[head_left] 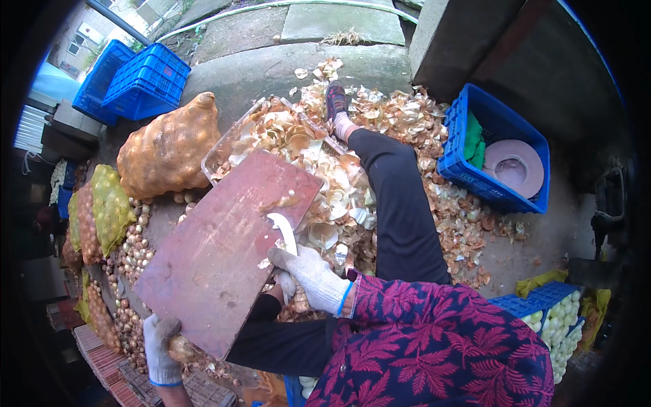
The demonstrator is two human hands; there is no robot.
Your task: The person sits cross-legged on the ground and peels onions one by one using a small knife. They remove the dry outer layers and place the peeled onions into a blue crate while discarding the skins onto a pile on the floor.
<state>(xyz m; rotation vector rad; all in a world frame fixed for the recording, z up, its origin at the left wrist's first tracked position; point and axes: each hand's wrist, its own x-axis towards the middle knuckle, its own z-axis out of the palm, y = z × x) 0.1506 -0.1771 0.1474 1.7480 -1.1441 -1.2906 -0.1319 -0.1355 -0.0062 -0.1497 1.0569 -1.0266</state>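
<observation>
A worn reddish board (229, 244) lies tilted over my lap. My right hand (310, 274), in a white knit glove with a blue cuff, grips a knife with a curved pale blade (285, 229) near the board's right edge. At the board's lower left corner my left hand (164, 346), gloved alike, holds an unpeeled onion (183, 349) close to the edge. Small onion scraps (279, 202) lie on the board. Beyond it, a wide heap of dry onion skins (325, 178) surrounds my outstretched leg and fills a container (207, 165).
A full mesh sack of onions (170, 147) and smaller yellow sacks (109, 208) stand left, beside loose onions (135, 244). Empty blue crates (147, 81) are upper left. A blue crate (493, 191) at right holds a pink ring-shaped object (531, 163). Peeled onions (557, 325) fill crates lower right.
</observation>
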